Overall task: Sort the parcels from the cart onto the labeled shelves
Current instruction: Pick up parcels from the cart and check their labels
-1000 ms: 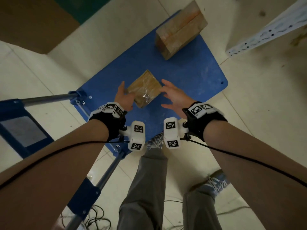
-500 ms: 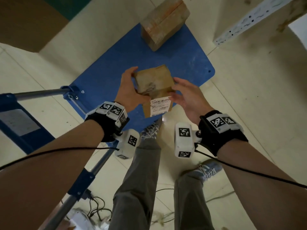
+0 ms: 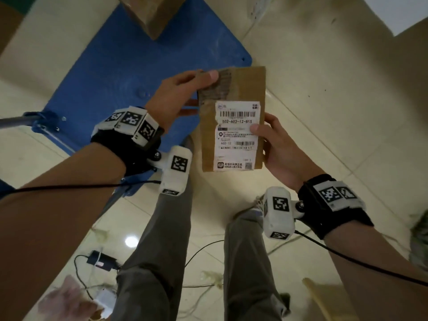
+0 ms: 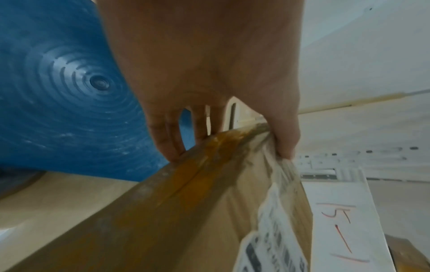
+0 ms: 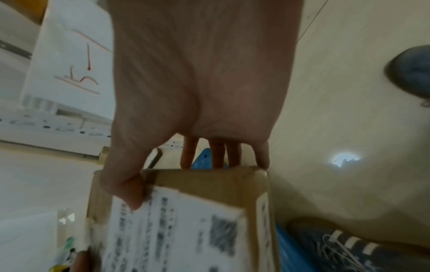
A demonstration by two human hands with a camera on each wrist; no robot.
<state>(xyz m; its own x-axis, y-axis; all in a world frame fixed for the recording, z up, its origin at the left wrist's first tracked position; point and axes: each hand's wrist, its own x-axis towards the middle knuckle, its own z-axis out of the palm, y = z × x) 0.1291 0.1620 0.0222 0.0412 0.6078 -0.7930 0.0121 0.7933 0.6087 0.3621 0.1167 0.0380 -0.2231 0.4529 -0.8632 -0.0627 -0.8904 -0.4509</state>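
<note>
A flat brown cardboard parcel [image 3: 231,93] with a white shipping label [image 3: 237,135] facing up is held in the air above the floor. My left hand [image 3: 185,93] grips its far left corner, thumb on top and fingers underneath [image 4: 167,145]. My right hand [image 3: 275,144] holds the right edge, thumb pressed on the label [image 5: 132,193] and fingers behind. Below it lies the blue cart deck [image 3: 120,66] with a second, larger cardboard box [image 3: 152,12] at its far end.
The cart's handle bar [image 3: 14,120] runs off to the left. Cables and a black adapter [image 3: 102,260] lie on the tiled floor near my feet. A white perforated shelf rail with a red handwritten paper label [image 4: 339,226] stands to the right.
Both hands took the parcel from the cart deck, lifted it and turned it so the label faces up; it is now higher, closer and further right.
</note>
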